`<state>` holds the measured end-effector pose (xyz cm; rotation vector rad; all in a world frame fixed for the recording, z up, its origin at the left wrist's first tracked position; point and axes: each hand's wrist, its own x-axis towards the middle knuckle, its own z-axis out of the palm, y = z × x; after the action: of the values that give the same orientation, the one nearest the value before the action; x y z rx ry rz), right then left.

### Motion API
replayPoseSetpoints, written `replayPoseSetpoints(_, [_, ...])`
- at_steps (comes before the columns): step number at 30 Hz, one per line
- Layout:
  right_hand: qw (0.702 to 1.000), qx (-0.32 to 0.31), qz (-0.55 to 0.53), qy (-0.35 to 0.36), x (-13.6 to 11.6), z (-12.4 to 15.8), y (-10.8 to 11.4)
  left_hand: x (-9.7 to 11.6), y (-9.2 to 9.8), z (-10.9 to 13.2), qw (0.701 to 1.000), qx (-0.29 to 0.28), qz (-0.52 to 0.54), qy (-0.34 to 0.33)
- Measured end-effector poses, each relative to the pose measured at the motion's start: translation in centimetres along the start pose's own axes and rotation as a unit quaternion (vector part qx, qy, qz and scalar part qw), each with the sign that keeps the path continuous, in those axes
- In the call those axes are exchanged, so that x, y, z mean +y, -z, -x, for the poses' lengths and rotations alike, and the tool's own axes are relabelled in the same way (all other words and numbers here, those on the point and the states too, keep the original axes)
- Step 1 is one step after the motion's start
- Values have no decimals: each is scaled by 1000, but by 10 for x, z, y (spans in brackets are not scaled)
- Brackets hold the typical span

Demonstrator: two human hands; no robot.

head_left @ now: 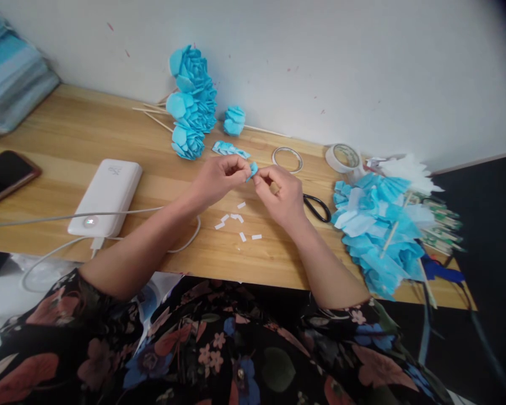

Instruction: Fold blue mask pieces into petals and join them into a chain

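Observation:
Between my two hands is a small blue paper petal [253, 169], pinched from both sides above the table. My left hand [221, 177] has thumb and index finger closed on its left edge. From the right, my right hand [280, 194] grips it with thumb and fingertips. Just behind lies a row of blue folded petals [231, 149]. Several small white strips [237, 217] are scattered on the wood below my hands. A single blue paper flower [234, 120] on a thin stick lies near the wall.
Blue paper flowers [189, 107] on sticks are stacked against the wall. A white power bank [105, 197] with a cable and a phone [8, 174] lie left. Right are tape rolls [287, 160], a black scissors handle [317, 208] and a heap of blue tissue paper [375, 230].

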<state>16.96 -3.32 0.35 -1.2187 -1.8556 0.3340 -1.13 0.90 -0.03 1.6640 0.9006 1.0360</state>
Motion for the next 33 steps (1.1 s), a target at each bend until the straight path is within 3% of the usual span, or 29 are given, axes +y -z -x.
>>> replayPoseSetpoints(21, [1000,-17,-23,8,-2,1,4,7,2,1,999,-15,29,40])
replayPoseSetpoints(28, [990,81,-110,-43,7,-1,6,12,10,-1,996,-5,58,65])
replayPoseSetpoints(33, [979,-20,-197,-40,13,-1,1,10,7,0,997,-18,46,64])
